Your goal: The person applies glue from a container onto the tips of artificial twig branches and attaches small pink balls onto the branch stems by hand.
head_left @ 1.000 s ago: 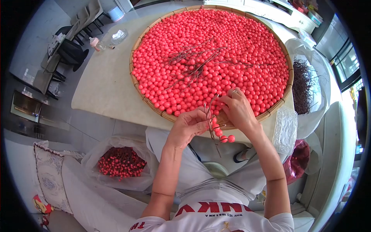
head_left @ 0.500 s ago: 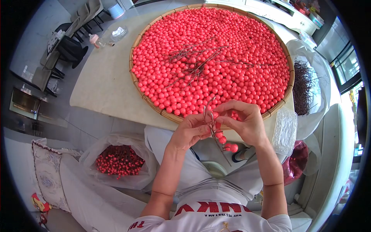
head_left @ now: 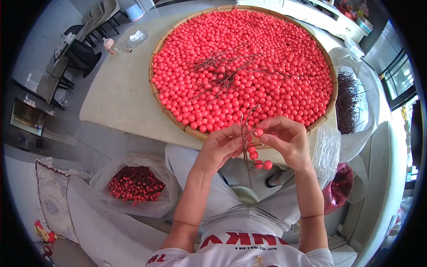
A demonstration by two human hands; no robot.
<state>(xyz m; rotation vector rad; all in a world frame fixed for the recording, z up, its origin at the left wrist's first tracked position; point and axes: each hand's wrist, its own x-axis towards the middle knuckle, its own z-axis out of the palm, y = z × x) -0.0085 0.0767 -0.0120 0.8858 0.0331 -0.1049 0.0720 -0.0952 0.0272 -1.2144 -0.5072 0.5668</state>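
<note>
My left hand (head_left: 217, 149) is closed on a brown berry twig (head_left: 244, 144) in front of the tray's near rim. Several red berries (head_left: 253, 155) sit along the twig's lower part. At its upper part, my right hand (head_left: 288, 141) pinches a single red berry (head_left: 258, 132) between thumb and forefinger. Whether that berry is still joined to the twig I cannot make out. Beyond both hands lies a big round woven tray (head_left: 156, 91) full of loose red berries (head_left: 284, 58), with several bare brown twigs (head_left: 229, 79) lying on top.
The tray rests on a pale table (head_left: 115, 95). A bag of berry sprigs (head_left: 138, 184) stands at lower left, a bag of bare stems (head_left: 349, 102) at right. Beside the tray lie a clear plastic box (head_left: 327, 151) and a dark red bag (head_left: 338, 189). A baby bottle (head_left: 110, 45) stands at far left.
The twig has turned more upright in my left hand. My right hand has shifted slightly right, and the pinched berry shows more clearly between its fingertips.
</note>
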